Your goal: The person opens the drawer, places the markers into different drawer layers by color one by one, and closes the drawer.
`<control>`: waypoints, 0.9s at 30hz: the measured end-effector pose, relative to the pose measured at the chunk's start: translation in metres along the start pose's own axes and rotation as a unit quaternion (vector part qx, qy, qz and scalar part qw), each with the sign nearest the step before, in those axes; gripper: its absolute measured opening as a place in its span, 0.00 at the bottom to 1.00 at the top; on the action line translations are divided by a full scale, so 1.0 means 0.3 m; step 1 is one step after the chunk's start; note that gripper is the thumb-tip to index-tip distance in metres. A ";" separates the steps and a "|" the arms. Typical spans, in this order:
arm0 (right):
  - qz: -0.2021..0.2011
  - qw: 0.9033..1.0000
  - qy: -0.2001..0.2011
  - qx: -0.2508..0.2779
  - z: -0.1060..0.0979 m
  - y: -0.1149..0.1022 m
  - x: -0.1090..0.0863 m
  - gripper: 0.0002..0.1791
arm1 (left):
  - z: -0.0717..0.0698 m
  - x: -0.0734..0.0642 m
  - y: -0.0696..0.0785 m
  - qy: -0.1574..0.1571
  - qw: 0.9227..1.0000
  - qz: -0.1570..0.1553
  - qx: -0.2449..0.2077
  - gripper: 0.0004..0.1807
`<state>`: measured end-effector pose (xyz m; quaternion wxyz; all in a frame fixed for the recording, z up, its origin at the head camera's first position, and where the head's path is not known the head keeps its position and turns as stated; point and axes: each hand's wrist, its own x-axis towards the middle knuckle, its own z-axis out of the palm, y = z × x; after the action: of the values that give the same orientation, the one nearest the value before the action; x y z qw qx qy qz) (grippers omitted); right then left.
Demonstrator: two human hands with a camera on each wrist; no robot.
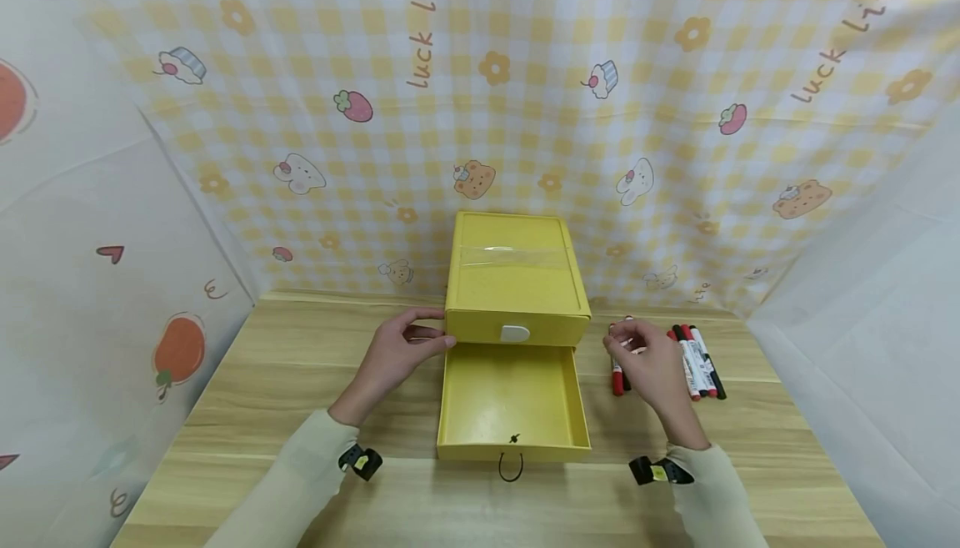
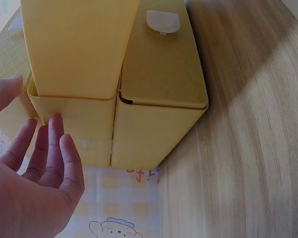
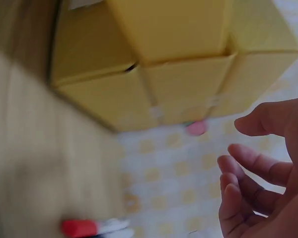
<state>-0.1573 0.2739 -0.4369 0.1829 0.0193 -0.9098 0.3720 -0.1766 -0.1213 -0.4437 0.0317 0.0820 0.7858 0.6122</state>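
A yellow drawer box (image 1: 513, 285) stands against the back cloth, with one drawer (image 1: 502, 398) pulled out below its top front. That drawer has a thin dark loop (image 1: 511, 478) at its front, and nothing shows inside. My left hand (image 1: 396, 356) is at the box's left side, fingers spread and touching or nearly touching the wall. To the right of the box, my right hand (image 1: 654, 364) hovers over a red-capped marker (image 1: 617, 382) and a dark one, partly hidden by it. In the right wrist view its thumb and fingers stand apart, holding nothing.
Several red and black markers (image 1: 697, 364) lie side by side on the wooden table (image 1: 337, 506), right of my right hand. A patterned cloth (image 1: 525, 139) hangs right behind the box. White cloth walls (image 1: 862, 281) border the table's sides.
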 end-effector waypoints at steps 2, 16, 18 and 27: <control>0.014 1.000 -0.023 -0.006 0.012 0.031 0.012 0.11 | 0.001 0.000 0.002 0.001 1.000 0.001 0.000 0.29; 0.090 0.987 -0.107 -0.085 0.079 0.227 0.043 0.21 | 0.005 0.002 -0.003 0.004 1.000 -0.003 0.002 0.28; 0.096 0.984 -0.113 -0.096 0.077 0.237 0.042 0.22 | 0.006 0.001 -0.002 0.004 1.000 -0.004 0.001 0.28; 0.105 0.975 -0.141 -0.139 0.080 0.260 0.036 0.21 | 0.005 -0.002 0.002 0.006 1.000 -0.001 0.004 0.28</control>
<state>-0.1884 0.3149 -0.5010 0.0138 -0.0502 -0.9661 0.2527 -0.1756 -0.1198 -0.4434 0.0271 0.0779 0.7883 0.6097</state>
